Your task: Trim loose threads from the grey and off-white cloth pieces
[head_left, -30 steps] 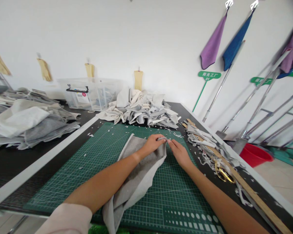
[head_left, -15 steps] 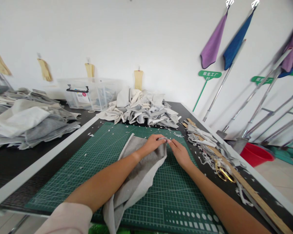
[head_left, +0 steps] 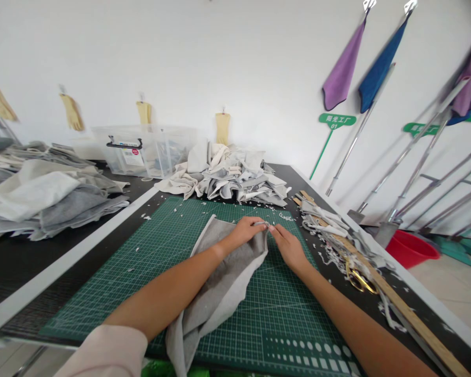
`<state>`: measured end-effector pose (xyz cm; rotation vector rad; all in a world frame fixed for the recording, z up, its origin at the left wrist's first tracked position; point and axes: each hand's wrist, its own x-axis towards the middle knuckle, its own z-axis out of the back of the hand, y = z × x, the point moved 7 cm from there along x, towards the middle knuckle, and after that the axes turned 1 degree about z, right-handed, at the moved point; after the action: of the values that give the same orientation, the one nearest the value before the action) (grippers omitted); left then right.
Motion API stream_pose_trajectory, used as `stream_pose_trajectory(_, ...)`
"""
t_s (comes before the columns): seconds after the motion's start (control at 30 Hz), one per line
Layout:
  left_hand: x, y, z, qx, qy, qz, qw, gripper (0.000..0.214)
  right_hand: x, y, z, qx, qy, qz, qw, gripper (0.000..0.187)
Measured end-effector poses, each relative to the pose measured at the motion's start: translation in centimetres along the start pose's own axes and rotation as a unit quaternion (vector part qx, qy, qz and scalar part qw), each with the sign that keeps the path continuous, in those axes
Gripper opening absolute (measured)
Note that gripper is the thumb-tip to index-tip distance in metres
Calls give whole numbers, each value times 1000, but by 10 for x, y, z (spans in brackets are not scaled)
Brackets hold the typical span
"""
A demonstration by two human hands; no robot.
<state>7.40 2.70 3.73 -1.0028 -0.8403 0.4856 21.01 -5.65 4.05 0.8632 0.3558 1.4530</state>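
This looks to me like a fabric workshop: the work surface [head_left: 43,256] carries a green cutting mat [head_left: 94,309], heaps of cloth offcuts [head_left: 227,178], scissors [head_left: 359,280] and a wooden ruler [head_left: 412,309], while gloves [head_left: 222,128], cloths [head_left: 343,60] and green signs [head_left: 336,121] hang on the white wall [head_left: 235,63].

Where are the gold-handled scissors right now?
In the head view, the gold-handled scissors lie on the black table to the right of the green cutting mat and the person's right hand, against the wooden ruler.
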Motion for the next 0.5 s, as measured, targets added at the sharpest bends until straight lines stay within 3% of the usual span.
stream_pose_trajectory(0.5,-2,-2,1,-11,9,10,1000,35,-3,3,0,-15,1,11,1000,43)
